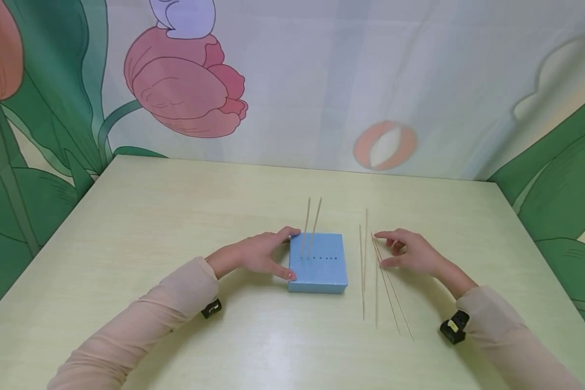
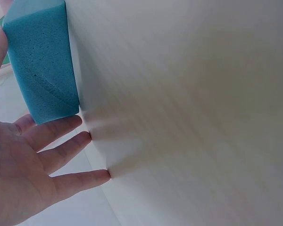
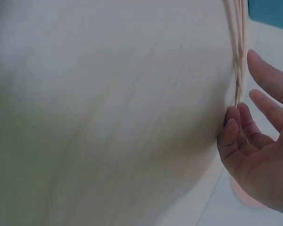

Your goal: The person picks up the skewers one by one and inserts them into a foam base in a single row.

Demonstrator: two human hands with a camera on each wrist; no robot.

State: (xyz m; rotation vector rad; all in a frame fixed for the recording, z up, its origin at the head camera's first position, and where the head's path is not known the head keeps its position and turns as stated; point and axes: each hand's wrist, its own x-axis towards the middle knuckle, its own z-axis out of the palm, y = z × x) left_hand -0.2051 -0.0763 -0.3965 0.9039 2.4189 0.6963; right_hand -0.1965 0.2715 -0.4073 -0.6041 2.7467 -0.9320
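Observation:
A blue foam block (image 1: 326,273) with a row of small holes lies on the table. Two thin wooden sticks (image 1: 306,222) stand upright in holes at its left. My left hand (image 1: 260,253) holds the block's left side, thumb at the near corner and index finger at the far one; the left wrist view shows the other fingers (image 2: 82,181) spread below the block. Right of the block, several loose sticks (image 1: 362,271) lie roughly lengthwise. Over their far part is my right hand (image 1: 414,252), thumb and index finger apart, other fingers bent. Whether its fingertips touch a stick, I cannot tell.
The pale wooden table (image 1: 200,200) extends around the block and sticks. Behind it hangs a curtain (image 1: 292,81) printed with flowers and leaves. A small black device (image 1: 454,327) sits at the right wrist, another (image 1: 212,309) at the left.

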